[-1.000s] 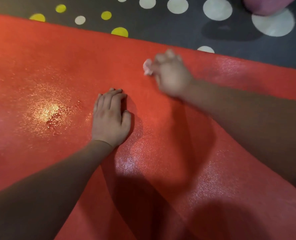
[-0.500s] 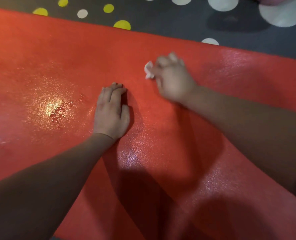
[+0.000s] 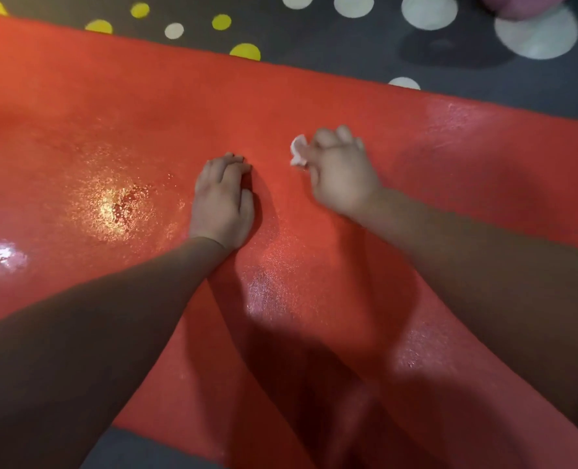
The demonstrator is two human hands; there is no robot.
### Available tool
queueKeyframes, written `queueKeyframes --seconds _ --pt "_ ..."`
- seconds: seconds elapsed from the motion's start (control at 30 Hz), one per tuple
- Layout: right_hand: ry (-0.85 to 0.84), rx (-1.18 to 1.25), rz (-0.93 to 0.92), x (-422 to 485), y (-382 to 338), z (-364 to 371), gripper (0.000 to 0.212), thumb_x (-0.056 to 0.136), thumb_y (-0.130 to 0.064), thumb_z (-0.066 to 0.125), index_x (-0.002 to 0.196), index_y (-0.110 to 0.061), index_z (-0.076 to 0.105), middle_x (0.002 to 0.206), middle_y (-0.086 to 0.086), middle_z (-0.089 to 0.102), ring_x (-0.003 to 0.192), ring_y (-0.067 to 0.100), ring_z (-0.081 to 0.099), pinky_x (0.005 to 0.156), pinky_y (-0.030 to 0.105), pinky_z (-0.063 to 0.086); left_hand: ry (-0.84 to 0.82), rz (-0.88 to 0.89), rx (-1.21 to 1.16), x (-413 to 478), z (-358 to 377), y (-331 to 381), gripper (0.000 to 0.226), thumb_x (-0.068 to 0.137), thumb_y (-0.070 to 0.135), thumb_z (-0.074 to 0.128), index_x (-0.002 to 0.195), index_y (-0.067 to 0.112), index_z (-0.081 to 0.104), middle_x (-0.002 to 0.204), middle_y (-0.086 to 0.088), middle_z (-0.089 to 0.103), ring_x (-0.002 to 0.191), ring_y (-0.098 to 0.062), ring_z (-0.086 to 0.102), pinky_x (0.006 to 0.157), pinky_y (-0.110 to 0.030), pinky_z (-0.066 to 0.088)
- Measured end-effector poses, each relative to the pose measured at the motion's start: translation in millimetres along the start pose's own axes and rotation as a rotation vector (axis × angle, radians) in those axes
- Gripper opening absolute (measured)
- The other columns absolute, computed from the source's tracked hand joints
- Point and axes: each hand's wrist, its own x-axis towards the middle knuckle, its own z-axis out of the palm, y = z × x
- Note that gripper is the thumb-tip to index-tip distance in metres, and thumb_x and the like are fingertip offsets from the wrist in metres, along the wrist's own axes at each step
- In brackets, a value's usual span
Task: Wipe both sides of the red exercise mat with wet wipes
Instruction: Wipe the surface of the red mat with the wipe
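On dotted rug (image 3: 331,42): red exercise mat (image 3: 111,106) spread flat, 1 side up, wet sheen in patches at left and near centre. Braced mid-mat with left hand (image 3: 221,204), fingers (image 3: 229,164) released and laid flat, likely to stop sheet creeping under strokes. Just beside, right hand (image 3: 340,174), fingers clenched round bunched wet wipe (image 3: 298,150), wad pressed to surface for scrubbing. Underside hidden; probably a flip needed for side 2.

Dark grey rug (image 3: 331,52) is lying underfoot, showing white dots (image 3: 429,10) and yellow dots (image 3: 245,51). A blurred pink rounded object (image 3: 521,5) is resting on it; the largest white dot is lying just beside that object, the yellow ones well apart from it.
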Motion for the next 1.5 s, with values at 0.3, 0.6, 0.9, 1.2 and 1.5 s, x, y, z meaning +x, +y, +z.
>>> queueKeyframes --seconds 0.3,0.6,0.9,1.2,1.5 --pt "-0.565 0.043 -0.698 -87 -34 -38 0.040 0.097 -0.031 0.038 0.129 -0.026 0.061 0.103 0.002 0.054 0.104 0.025 0.050 0.084 0.034 0.040 -0.375 -0.098 0.102 -41 -49 17 0.069 0.079 0.029 0.045 0.145 0.010 0.053 0.152 -0.014 0.047 0.137 -0.036 0.042 0.118 -0.040 0.029" --pt "-0.275 0.520 0.078 -37 -24 -55 0.011 0.098 -0.019 0.058 0.103 -0.014 0.067 0.103 0.000 0.070 0.090 0.016 0.064 0.069 0.021 0.040 -0.459 -0.145 0.100 -103 -113 54 0.050 0.080 0.033 0.045 0.118 0.013 0.068 0.118 -0.008 0.069 0.113 -0.026 0.061 0.095 -0.024 0.039" --pt "-0.342 0.777 0.266 -33 -27 -100 0.007 0.092 -0.020 0.068 0.088 -0.015 0.071 0.072 0.003 0.059 0.061 0.016 0.051 0.050 0.023 0.037 -0.453 -0.277 0.156 -33 -166 115 0.016 0.096 0.021 0.059 0.105 0.017 0.071 0.093 0.000 0.070 0.086 -0.020 0.062 0.071 -0.026 0.042" --pt "-0.395 1.255 0.170 -31 -44 -144 0.014 0.094 -0.014 0.066 0.086 -0.023 0.059 0.073 -0.004 0.065 0.067 0.012 0.062 0.047 0.020 0.041 -0.292 -0.600 -0.514 -24 -150 165 0.030 0.100 0.038 0.063 0.107 0.009 0.065 0.097 -0.010 0.067 0.080 -0.021 0.067 0.075 -0.035 0.059" --pt "-0.237 1.363 0.420 -38 -19 -181 0.015 0.093 -0.010 0.057 0.081 -0.019 0.058 0.076 0.002 0.054 0.056 0.013 0.047 0.054 0.026 0.034 -0.060 -0.620 -0.805 14 -169 187 0.013 0.097 0.004 0.059 0.087 0.012 0.060 0.080 -0.006 0.062 0.070 -0.016 0.061 0.075 -0.032 0.058"
